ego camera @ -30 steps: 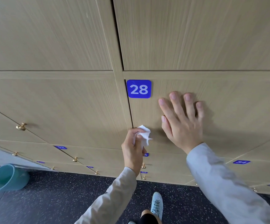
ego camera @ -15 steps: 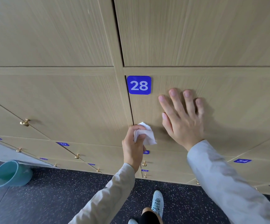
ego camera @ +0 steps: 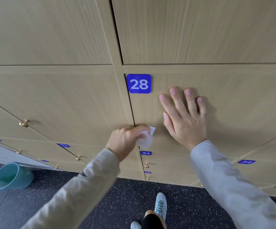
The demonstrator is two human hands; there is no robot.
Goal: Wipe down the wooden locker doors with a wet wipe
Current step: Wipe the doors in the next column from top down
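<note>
A wall of light wooden locker doors fills the view. Door 28 carries a blue number plate at its top left. My left hand grips a crumpled white wet wipe and holds it against the lower left corner of door 28, by the vertical gap. My right hand lies flat on door 28 with its fingers spread, just right of the wipe. Both arms wear light grey sleeves.
A teal bucket lined with a clear bag lies tilted on the dark speckled floor at the lower left. Brass knobs stick out from the neighbouring doors. Lower doors 32, 33 and 34 run below. My foot stands close to the lockers.
My left hand has turned and shifted slightly left, pressing the wipe into the door's lower left corner. My right hand stays flat on door 28.
</note>
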